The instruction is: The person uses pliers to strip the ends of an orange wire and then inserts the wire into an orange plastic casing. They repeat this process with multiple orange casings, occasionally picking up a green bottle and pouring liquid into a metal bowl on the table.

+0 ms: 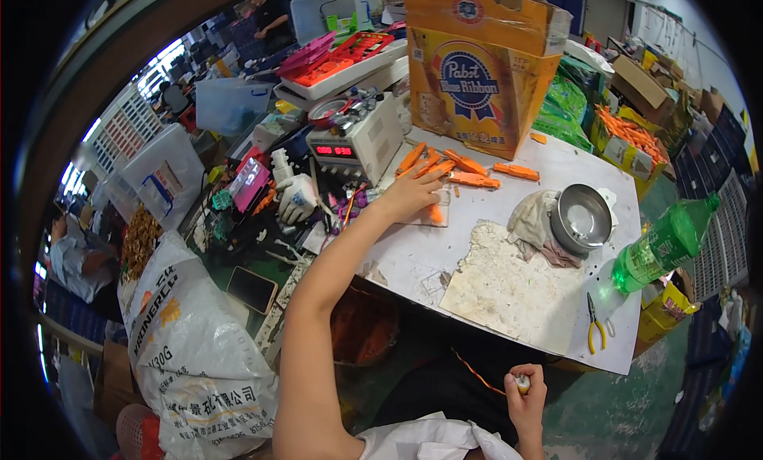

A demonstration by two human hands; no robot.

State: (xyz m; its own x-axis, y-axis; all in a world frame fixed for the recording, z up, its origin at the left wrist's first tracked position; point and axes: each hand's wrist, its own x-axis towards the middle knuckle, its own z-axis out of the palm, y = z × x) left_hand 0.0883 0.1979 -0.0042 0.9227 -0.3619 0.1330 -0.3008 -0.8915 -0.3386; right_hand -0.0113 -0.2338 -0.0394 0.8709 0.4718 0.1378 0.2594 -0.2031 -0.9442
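Observation:
My left hand reaches across the worktable to a loose group of orange plastic pieces. Its fingers are stretched out over the nearest ones, and I cannot make out a grip on any of them. Low at the right, over my lap, my right hand is closed around a small whitish cylinder whose end shows above the fingers. A thin orange-yellow wire runs from beside that hand toward my dark trousers. One more orange piece lies a little apart, right of the group.
A beer carton stands behind the pieces, beside a power supply. At the right are a metal bowl on a rag, a green bottle and yellow-handled pliers. A white sack stands at left, near a phone.

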